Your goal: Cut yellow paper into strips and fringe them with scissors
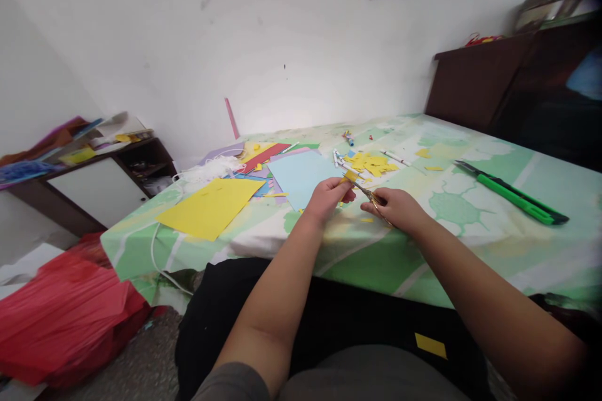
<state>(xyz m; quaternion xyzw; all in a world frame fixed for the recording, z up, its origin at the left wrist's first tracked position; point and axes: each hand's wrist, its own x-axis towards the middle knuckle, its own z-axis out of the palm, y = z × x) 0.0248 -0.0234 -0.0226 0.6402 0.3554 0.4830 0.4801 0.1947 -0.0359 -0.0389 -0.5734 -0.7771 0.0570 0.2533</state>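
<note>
My left hand (329,195) pinches a small piece of yellow paper (350,175) above the table's near side. In my right hand (394,205) is a pair of scissors (369,193), its blades pointing left at that piece. Whether the blades are touching the paper is too small to tell. Just beyond both hands lies a pile of yellow paper cuttings (374,163), with several white markers around it. A light blue sheet (303,172) is spread out to the left of my left hand.
A green utility knife (515,198) lies on the right of the table. At left are a yellow sheet (211,207), white cord (211,167) and a red sheet (268,156). One yellow piece (431,345) rests on my lap. A red bag (66,319) stands on the floor.
</note>
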